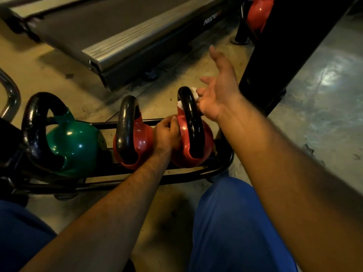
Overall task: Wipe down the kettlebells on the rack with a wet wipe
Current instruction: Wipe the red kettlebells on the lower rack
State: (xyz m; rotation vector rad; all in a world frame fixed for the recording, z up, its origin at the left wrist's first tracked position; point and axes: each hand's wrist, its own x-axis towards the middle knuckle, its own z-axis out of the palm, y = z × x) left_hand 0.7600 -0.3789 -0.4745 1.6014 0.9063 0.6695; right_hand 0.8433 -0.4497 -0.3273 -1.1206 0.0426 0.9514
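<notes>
Three kettlebells with black handles stand in a low black rack [225, 165]: a green one [76, 146] at the left, a red one [141, 142] in the middle and a second red one [206, 140] at the right. My left hand [166, 134] reaches between the two red ones, its fingers curled against the right one's body. A white wet wipe [193, 90] lies over the top of that kettlebell's handle. My right hand [218, 91] is spread open beside the handle, its lower fingers touching the wipe.
A treadmill deck [117, 36] lies on the floor just beyond the rack. A thick black post [284, 46] rises at the right, with another red kettlebell [259, 12] behind it. My knees in blue trousers [235, 222] are close to the rack. A chrome tube [11, 93] curves at the far left.
</notes>
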